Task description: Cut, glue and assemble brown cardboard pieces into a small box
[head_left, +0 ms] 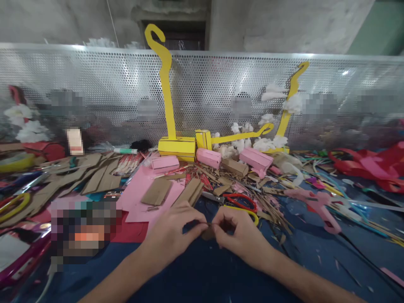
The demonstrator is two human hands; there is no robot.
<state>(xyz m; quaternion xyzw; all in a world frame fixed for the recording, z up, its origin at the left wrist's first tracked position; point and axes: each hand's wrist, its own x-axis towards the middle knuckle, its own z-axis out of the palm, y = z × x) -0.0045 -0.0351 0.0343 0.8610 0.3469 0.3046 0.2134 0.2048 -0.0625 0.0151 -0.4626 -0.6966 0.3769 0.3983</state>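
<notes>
My left hand and my right hand meet low in the middle, thumbs and forefingers pinched together. Between the fingertips is a small brown cardboard piece, mostly covered by the fingers. Just beyond the right hand lie red-handled scissors, with a yellow handle loop showing beside them. Past the left hand, brown cardboard strips and a cardboard rectangle rest on pink sheets.
Behind stand yellow hooked shapes on boxy bases, with pink boxes before them. A pink glue gun lies right, its cord trailing. Cardboard scraps litter the table; a perforated metal panel closes the back.
</notes>
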